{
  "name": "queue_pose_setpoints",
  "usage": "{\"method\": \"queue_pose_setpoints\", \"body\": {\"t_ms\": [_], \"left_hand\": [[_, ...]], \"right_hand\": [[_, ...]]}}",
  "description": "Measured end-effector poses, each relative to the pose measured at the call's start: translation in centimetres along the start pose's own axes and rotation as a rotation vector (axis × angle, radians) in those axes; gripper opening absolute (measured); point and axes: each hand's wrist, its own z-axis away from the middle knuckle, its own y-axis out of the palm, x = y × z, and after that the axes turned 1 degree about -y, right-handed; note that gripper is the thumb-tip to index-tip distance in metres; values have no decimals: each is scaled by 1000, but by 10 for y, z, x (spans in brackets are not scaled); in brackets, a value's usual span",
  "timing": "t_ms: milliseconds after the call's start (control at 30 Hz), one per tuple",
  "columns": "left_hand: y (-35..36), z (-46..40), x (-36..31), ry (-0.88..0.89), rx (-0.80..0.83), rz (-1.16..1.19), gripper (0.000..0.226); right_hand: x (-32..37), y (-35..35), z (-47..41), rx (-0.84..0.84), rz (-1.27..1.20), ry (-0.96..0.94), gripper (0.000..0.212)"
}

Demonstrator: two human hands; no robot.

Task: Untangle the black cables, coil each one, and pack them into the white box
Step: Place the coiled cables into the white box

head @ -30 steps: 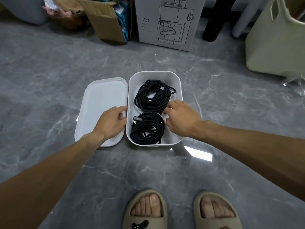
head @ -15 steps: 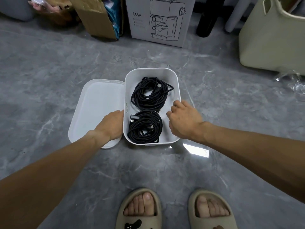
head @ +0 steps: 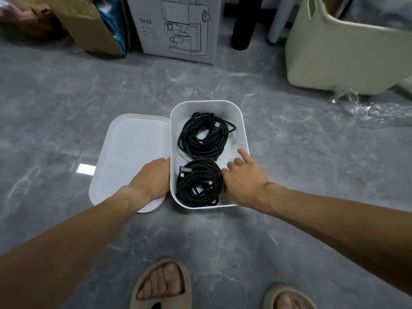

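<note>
A white box [head: 242, 128] sits open on the grey marbled floor [head: 66, 97], just past the middle of the view, with its lid [head: 131, 143] lying flat and touching its side at 9 o'clock. Inside the box lie two coiled black cables: the far coil [head: 201, 136] fills the half toward 12 o'clock, a silver USB plug showing on top of it, and the near coil [head: 199, 182] fills the half toward 6 o'clock, its connectors resting across the loops. The two coils touch where they meet in the middle. The left hand [head: 151, 179] rests on the near end of the lid, pressed against the box's outer wall at 9 o'clock; its fingertips are hidden behind that wall, so whether they grip the rim cannot be told. The right hand [head: 244, 179] lies over the box's wall at 3 o'clock, fingers loosely bent and spread, the index finger stretched toward 12 o'clock along the rim and the others reaching in beside the near coil; it pinches nothing that shows. At 6 o'clock two feet in beige slippers [head: 160, 286] stand on the floor. Along the far edge, from 11 to 1 o'clock, stand a brown cardboard box [head: 89, 25], a white carton [head: 178, 27] printed with a coffee machine drawing, and a cream bin [head: 347, 54], with crumpled clear plastic [head: 367, 103] just beside the bin.
</note>
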Motion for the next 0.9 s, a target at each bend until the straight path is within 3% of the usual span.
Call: {"method": "queue_pose_setpoints", "body": {"t_ms": [900], "left_hand": [[42, -13, -108, 183, 52, 1, 8]], "right_hand": [[-49, 69, 96, 64, -41, 112, 39]]}}
